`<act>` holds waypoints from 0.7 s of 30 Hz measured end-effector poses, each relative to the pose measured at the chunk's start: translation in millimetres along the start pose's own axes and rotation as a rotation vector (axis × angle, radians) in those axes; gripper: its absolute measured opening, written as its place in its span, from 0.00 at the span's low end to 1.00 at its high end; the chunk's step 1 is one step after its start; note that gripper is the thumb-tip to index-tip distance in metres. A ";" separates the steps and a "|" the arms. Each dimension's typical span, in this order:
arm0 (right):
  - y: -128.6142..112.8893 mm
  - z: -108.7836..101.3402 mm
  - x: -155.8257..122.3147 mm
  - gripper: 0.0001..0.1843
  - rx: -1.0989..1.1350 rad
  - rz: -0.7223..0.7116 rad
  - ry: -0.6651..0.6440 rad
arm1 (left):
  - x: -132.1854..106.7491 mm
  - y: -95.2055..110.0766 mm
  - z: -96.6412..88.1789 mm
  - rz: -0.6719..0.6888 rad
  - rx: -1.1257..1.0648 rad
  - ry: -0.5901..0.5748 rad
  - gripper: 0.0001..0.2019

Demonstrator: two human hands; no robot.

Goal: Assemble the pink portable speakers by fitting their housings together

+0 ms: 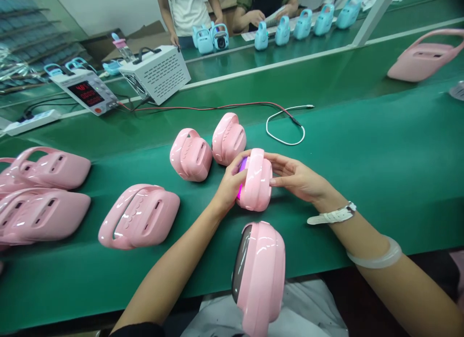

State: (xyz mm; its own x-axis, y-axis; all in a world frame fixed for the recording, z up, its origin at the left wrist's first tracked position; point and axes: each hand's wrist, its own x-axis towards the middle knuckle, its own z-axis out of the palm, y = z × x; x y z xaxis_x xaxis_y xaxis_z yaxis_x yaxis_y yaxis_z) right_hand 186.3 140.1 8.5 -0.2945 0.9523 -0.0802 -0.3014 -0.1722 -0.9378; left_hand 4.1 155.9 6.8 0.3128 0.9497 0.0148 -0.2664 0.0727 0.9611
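Observation:
A pink handled speaker [257, 182] stands on edge on the green belt [362, 158], glowing purple on its left face. My left hand [230, 184] is wrapped round its left side, fingers over the lit face. My right hand [295, 176] grips its right side with fingers pressed against the shell. Another pink speaker [259, 274] sits close to me at the belt's near edge, dark screen facing left. Two more pink speakers [191, 154] [228, 138] lie just beyond my left hand.
Several pink speakers [139, 216] lie at the left. A white cable [286, 129] and red lead run toward a meter [87, 91] and white box [155, 73]. Blue speakers [304, 23] line the far bench, where other people stand. One pink speaker [424, 59] lies far right.

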 end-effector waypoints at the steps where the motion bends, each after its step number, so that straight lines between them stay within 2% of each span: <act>1: -1.2 0.5 -3.1 0.31 -0.029 -0.022 0.019 | 0.3 -0.2 -0.2 0.000 -0.006 0.005 0.20; 6: -1.4 14.0 -26.5 0.22 -0.311 -0.206 0.280 | 2.6 -3.7 -1.0 0.008 -0.012 0.042 0.20; 10: 4.5 30.2 -36.7 0.07 -0.638 -0.436 0.434 | 4.8 -4.6 -0.1 0.047 0.002 0.035 0.19; 12: 6.7 34.7 -36.8 0.07 -0.792 -0.579 0.470 | 6.8 -5.0 -0.1 0.059 0.009 0.025 0.19; 14: 6.3 35.1 -37.2 0.08 -0.869 -0.653 0.486 | 9.0 -5.8 -0.9 0.081 0.024 0.013 0.17; 17: 1.7 26.2 -47.3 0.07 -0.916 -0.616 0.508 | 10.8 -7.3 -2.9 0.110 0.039 0.002 0.15; 21: 4.1 -2.2 -79.6 0.06 -1.085 -0.483 0.547 | 11.5 -6.3 -2.2 0.126 0.046 0.008 0.11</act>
State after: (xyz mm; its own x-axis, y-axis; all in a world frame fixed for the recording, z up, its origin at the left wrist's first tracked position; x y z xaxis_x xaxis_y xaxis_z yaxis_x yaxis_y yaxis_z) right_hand 210.5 64.1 10.3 0.1191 0.8832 0.4537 0.6831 0.2588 -0.6829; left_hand 7.4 167.0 0.3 0.2721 0.9529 0.1338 -0.2606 -0.0608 0.9635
